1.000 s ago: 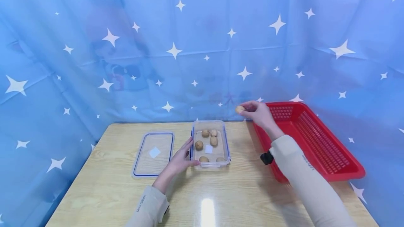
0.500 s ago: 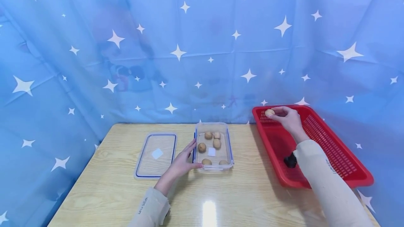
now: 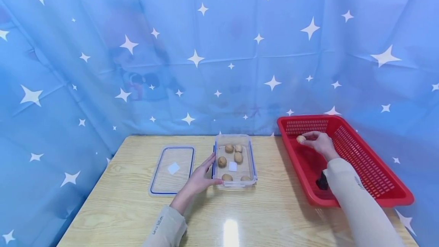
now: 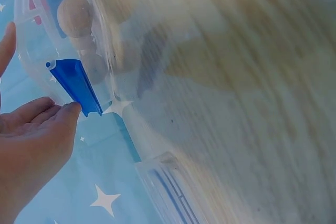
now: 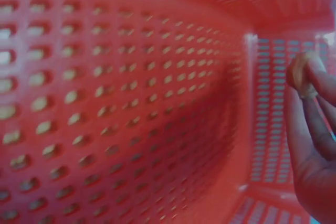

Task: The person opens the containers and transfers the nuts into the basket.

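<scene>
Inside the red basket, the right hand pinches a walnut.
The left hand, fingers fairly straight, touches the clear box; two nearer walnuts look hazy, apparently behind its wall. A sleeve hides part of the basket's floor.

The left arm is angling forward and inward. The left hand is holding its fingers extended forward, with the thumb spread apart from them and pointing right. The right arm is slanting forward and leftward. The right hand is maintaining a pinch between thumb and fingertips, directed left. The two hands are resting well apart from each other.
</scene>
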